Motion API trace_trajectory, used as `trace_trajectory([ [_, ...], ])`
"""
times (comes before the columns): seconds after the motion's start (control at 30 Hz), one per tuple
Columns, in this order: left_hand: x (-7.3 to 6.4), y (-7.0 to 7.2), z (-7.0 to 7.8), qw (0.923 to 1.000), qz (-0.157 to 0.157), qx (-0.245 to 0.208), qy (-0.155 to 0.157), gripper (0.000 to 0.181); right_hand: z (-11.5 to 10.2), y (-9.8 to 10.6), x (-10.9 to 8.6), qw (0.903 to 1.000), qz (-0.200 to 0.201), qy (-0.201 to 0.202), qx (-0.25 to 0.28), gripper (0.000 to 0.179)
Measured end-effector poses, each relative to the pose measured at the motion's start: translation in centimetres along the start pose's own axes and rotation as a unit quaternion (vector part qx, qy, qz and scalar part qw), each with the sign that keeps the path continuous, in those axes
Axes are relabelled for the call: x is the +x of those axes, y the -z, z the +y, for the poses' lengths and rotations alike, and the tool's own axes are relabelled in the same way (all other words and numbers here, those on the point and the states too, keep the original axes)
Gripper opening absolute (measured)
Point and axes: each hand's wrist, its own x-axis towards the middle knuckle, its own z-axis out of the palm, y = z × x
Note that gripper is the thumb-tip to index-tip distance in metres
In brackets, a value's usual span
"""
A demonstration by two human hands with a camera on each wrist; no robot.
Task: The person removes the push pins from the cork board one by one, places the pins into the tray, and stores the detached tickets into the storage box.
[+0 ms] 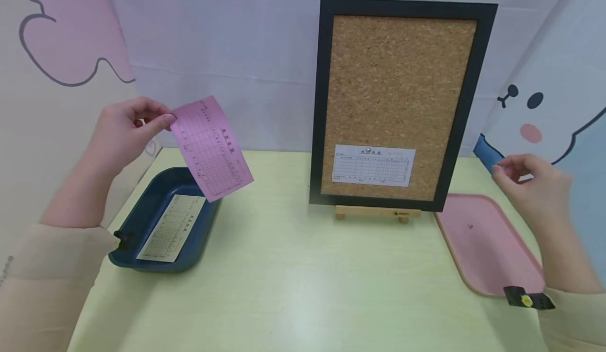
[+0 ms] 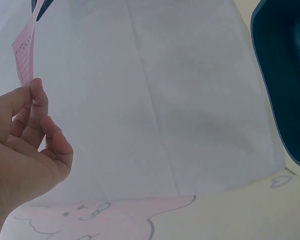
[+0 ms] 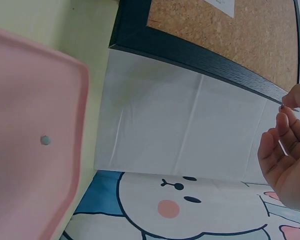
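Note:
My left hand (image 1: 130, 131) pinches a pink printed form slip (image 1: 212, 149) by one corner, holding it up in the air over the far end of a blue tray. In the left wrist view the slip (image 2: 25, 57) appears nearly edge-on between thumb and fingers. On the right, my right hand (image 1: 537, 183) is raised above a pink tray, thumb and forefinger pinching a small thumbtack (image 3: 282, 106), mostly hidden by the fingertips. A framed corkboard (image 1: 397, 89) stands between the hands. Low on its cork, a white form slip (image 1: 373, 167) is fixed by a silver thumbtack (image 1: 368, 151) at its top edge.
A cream form slip (image 1: 172, 228) lies in the blue tray (image 1: 196, 252) at left. One thumbtack (image 3: 45, 140) lies in the pink tray (image 1: 492, 247) at right. The corkboard leans on a small wooden easel (image 1: 374, 212) on the pale table (image 1: 293, 278), before a white cloth wall.

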Motion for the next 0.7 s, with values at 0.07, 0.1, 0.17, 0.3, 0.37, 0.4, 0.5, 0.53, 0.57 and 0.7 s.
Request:
trace_trajectory([
  [0.07,0.2,0.2,-0.4,0.9999,-0.011,0.000,0.010,0.039,0.5,-0.2,-0.2,1.0000,-0.003,-0.004,0.000,0.024],
  [0.1,0.3,0.3,-0.6,0.9997,-0.016,0.002,0.016,0.040,0.8,-0.2,-0.4,1.0000,-0.006,-0.007,-0.002,0.023],
  [0.17,0.5,0.5,-1.2,0.9994,-0.026,0.004,0.023,0.040,1.3,-0.3,-0.5,0.9998,-0.014,-0.014,-0.006,0.023],
  [0.3,1.0,0.6,-2.3,0.9982,-0.050,0.010,0.033,0.042,2.3,-0.5,-0.8,0.9980,-0.049,-0.032,-0.023,0.023],
  [0.37,1.2,0.6,-3.0,0.9974,-0.062,0.013,0.034,0.043,2.9,-0.6,-0.9,0.9965,-0.070,-0.037,-0.028,0.024],
  [0.4,1.3,0.6,-3.4,0.9969,-0.069,0.015,0.035,0.043,3.2,-0.7,-1.0,0.9957,-0.078,-0.038,-0.031,0.024],
  [0.5,1.5,0.6,-4.4,0.9953,-0.087,0.022,0.038,0.045,3.9,-1.1,-1.4,0.9941,-0.097,-0.038,-0.030,0.024],
  [0.53,1.6,0.6,-4.7,0.9946,-0.093,0.026,0.038,0.045,4.2,-1.2,-1.5,0.9939,-0.100,-0.037,-0.027,0.024],
  [0.57,1.6,0.6,-5.0,0.9938,-0.100,0.029,0.038,0.046,4.4,-1.4,-1.6,0.9938,-0.102,-0.035,-0.028,0.023],
  [0.7,1.8,0.7,-6.1,0.9902,-0.130,0.033,0.039,0.049,5.3,-2.0,-2.1,0.9915,-0.124,-0.034,-0.021,0.023],
])
